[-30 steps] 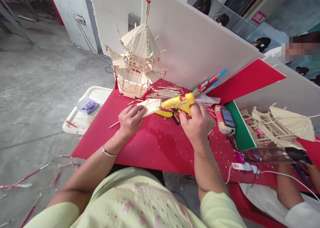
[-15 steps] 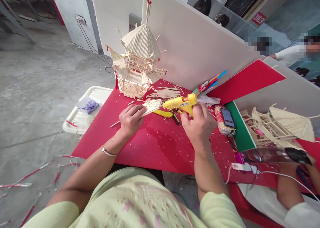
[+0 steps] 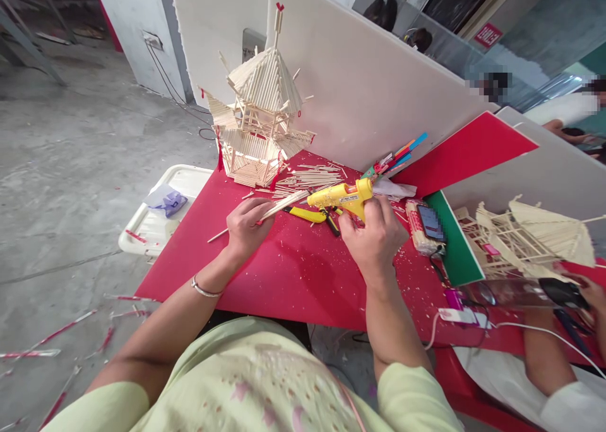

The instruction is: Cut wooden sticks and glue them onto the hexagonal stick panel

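While left hand (image 3: 249,225) pinches stick piece (image 3: 287,203), right hand (image 3: 377,237) grips glue gun (image 3: 341,196) near piece's two o'clock end; keep piece steady, squeeze gently.

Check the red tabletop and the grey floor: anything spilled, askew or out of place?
Yes, litter. Pale crumbs speckle the red tabletop around the yellow plastic glue gun, and red-and-white strips lie strewn on the grey floor on the left. Both look like unswept scraps.
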A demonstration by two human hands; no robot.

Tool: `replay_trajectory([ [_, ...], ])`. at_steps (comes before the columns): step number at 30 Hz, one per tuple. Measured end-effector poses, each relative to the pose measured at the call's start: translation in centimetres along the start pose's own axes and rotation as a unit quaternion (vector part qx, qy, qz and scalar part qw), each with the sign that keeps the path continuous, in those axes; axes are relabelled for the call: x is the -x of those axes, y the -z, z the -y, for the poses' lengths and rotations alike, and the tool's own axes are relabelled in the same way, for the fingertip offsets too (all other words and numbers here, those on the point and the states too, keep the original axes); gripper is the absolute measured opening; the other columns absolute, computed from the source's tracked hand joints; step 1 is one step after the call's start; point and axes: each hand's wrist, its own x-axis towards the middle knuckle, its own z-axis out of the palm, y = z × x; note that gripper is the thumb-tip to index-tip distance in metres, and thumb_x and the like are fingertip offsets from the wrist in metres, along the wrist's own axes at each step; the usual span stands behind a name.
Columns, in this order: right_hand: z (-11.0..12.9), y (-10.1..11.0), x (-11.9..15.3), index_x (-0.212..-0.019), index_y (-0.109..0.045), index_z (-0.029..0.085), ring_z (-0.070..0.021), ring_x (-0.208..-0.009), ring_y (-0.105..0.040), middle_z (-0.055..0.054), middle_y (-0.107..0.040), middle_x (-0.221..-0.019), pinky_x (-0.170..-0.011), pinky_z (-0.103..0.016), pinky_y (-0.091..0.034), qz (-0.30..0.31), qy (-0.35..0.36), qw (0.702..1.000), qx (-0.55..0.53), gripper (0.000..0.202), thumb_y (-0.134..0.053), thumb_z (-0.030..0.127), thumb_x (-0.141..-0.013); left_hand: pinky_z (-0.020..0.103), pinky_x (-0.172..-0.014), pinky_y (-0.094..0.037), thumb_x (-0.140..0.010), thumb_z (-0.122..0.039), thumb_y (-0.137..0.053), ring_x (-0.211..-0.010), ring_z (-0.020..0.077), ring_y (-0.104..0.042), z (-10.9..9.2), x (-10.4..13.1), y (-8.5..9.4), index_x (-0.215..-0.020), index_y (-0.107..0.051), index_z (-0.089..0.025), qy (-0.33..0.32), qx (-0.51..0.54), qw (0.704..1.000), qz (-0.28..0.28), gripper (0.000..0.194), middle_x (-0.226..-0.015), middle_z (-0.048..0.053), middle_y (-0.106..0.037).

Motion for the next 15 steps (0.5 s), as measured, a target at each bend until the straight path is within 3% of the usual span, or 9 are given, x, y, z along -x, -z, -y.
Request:
replay_trajectory([
  [3, 0.0, -0.2, 0.1, -0.102, -0.067, 0.02, -0.0246, -0.083, -0.067, -0.011, -0.071, -0.098, -0.066, -0.032, -0.044, -0.008, -0.02, 0.999, -0.026, 0.021, -0.067, 0.037, -0.09, 0.027, -0.075, -0.055, -0.088, -0.02, -0.071, -0.083, 0.0175, -0.072, -0.4, -0.2, 0.0, -0.095, -0.083, -0.021, 0.029, 0.047, 0.998, -0.009, 0.014, -0.094, 0.007, -0.078],
  [6, -0.1, -0.3, -0.1, -0.102, -0.065, 0.02, -0.0205, -0.071, -0.062, -0.006, -0.068, -0.088, -0.066, -0.032, -0.046, 0.022, -0.081, 0.989, -0.121, 0.039, -0.075, 0.054, -0.086, 0.025, -0.068, -0.051, -0.086, -0.025, -0.075, -0.075, 0.0155, -0.068, -0.8, -0.4, 0.0, -0.091, -0.083, -0.02, 0.105, 0.085, 0.991, -0.001, 0.011, -0.089, 0.006, -0.077],
  [10, -0.4, -0.8, -0.7, -0.105, -0.066, 0.02, -0.0148, -0.06, -0.051, 0.001, -0.062, -0.077, -0.061, -0.03, -0.046, 0.124, -0.161, 0.934, -0.293, 0.054, -0.084, 0.062, -0.076, 0.025, -0.063, -0.046, -0.081, -0.033, -0.081, -0.069, 0.0147, -0.061, -0.9, -0.7, 0.1, -0.085, -0.083, -0.02, 0.219, 0.159, 0.962, 0.021, 0.014, -0.079, 0.003, -0.073],
  [15, -0.6, -2.9, -1.5, -0.089, -0.071, 0.02, -0.0132, -0.063, -0.048, 0.003, -0.06, -0.073, -0.057, -0.025, -0.039, 0.203, -0.206, 0.857, -0.426, 0.038, -0.081, 0.054, -0.078, 0.024, -0.056, -0.036, -0.072, -0.036, -0.088, -0.06, 0.0108, -0.049, -0.5, -0.5, 0.0, -0.077, -0.08, -0.017, 0.331, 0.235, 0.911, 0.065, 0.022, -0.066, -0.001, -0.062],
])
